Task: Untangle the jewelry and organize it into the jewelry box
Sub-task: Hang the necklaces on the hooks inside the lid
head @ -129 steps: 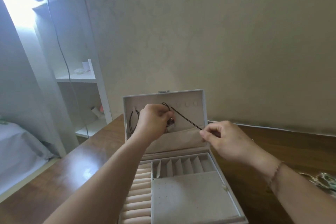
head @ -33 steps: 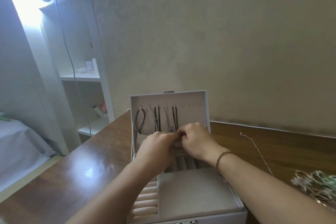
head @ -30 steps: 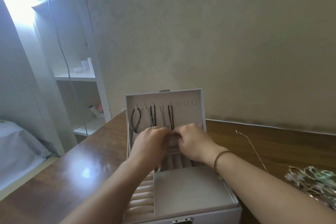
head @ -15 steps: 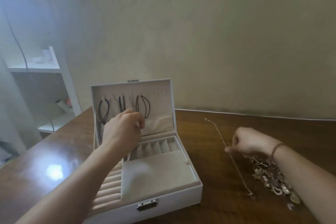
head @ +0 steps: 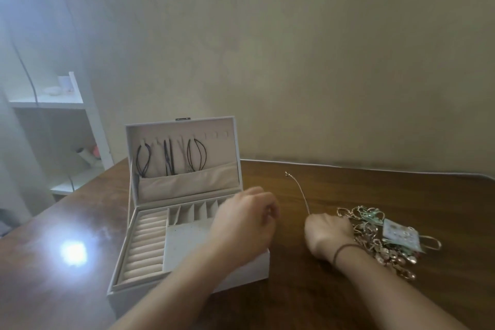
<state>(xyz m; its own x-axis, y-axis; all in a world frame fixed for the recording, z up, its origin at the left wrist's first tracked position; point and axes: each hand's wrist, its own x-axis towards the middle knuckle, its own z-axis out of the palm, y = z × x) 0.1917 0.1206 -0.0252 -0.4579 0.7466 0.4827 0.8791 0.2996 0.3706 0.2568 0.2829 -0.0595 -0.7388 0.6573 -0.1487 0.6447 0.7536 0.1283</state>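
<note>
A white rectangular jewelry box (head: 150, 257) with a beige velvety lining stands open on the glossy dark wooden worktop (head: 334, 300), just left of the left hand (head: 245, 225), its upright lid (head: 184, 158) hung with looped black cord necklaces (head: 197, 154) above a soft pocket. The left hand hovers over the box's right edge, back up, fingers loosely curled around nothing. The right hand (head: 328, 233) rests knuckles-up on the worktop; whether it grips the thin gold chain (head: 300, 190) running away from it cannot be told, and a tangled heap of gold and pale-green jewelry (head: 380, 238) lies touching its right side.
</note>
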